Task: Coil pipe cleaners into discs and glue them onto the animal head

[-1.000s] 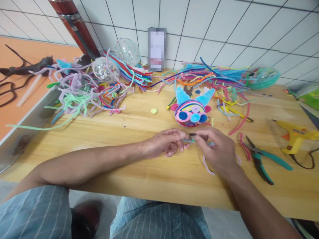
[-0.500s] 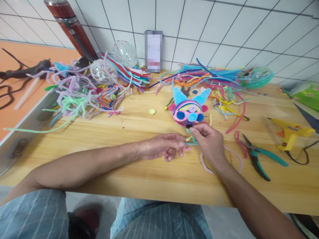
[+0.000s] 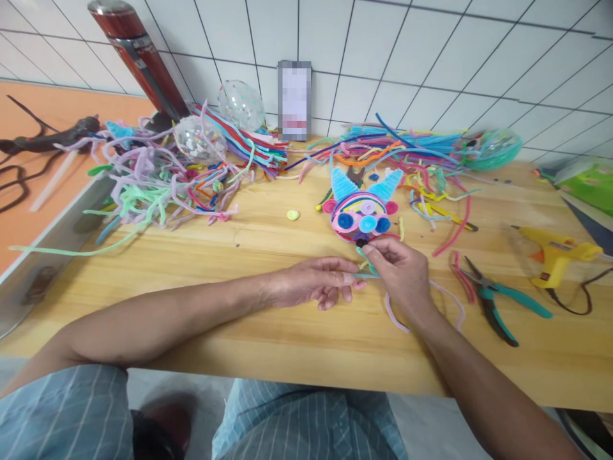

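Observation:
A round pipe-cleaner figure [image 3: 364, 214] with blue horns, pink ears and coiled blue discs stands near the middle of the table. Just below it, my right hand [image 3: 400, 271] pinches a small black piece between thumb and forefinger, close against the figure's lower edge. My left hand [image 3: 318, 281] lies to the left, its thumb and forefinger closed on the end of a thin light-blue pipe cleaner [image 3: 368, 276] that runs toward my right hand. Small green and pink bits show between the hands. A lilac strand [image 3: 395, 317] curves behind my right wrist.
Teal-handled pliers [image 3: 495, 306] and a yellow glue gun [image 3: 550, 255] lie at the right. Tangled pipe cleaners [image 3: 138, 185] cover the left; bundles [image 3: 402, 144] lie along the wall. A phone [image 3: 294, 101] leans there. A small yellow coil [image 3: 293, 215] sits mid-table.
The view has shifted very slightly. Both hands keep the same hold and place, and nothing else has visibly moved.

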`<state>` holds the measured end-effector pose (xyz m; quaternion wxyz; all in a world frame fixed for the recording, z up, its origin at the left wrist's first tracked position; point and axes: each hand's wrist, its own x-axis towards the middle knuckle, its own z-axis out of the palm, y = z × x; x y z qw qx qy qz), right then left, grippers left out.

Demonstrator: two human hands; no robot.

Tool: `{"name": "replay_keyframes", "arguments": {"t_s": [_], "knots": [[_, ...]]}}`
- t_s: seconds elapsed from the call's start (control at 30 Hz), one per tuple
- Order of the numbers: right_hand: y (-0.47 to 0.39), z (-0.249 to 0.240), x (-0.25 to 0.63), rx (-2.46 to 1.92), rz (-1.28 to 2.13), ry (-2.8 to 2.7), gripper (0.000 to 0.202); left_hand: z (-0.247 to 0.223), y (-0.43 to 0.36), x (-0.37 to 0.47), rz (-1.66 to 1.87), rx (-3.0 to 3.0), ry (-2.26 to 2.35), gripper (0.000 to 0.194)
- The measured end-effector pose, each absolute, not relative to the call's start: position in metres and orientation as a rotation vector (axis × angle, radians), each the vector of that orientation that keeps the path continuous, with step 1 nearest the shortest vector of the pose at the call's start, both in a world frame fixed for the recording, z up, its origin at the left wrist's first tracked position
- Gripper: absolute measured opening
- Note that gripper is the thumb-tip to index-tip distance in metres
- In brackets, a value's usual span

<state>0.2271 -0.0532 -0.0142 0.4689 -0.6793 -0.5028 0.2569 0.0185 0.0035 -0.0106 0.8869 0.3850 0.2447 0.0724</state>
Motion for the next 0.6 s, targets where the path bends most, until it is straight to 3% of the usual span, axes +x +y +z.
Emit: {"name": "replay_keyframes", "arguments": {"t_s": [0.27,0.47,0.6], "knots": [[-0.057,-0.003,0.227,-1.623,0.571,-1.378,0.017,-0.009,0.002,0.019,0.179,0.863,0.48,0.055],[-0.065,0.004,0.228,-1.457,0.563,-1.819,0.01,-0.015,-0.003,0.019,0.431,1.019,0.64,0.055],[-0.068,-0.001,0.226,-1.395,0.504,-2.079,0.005,-0.02,-0.004,0.016,0.456,1.203,0.671,0.043]]}}
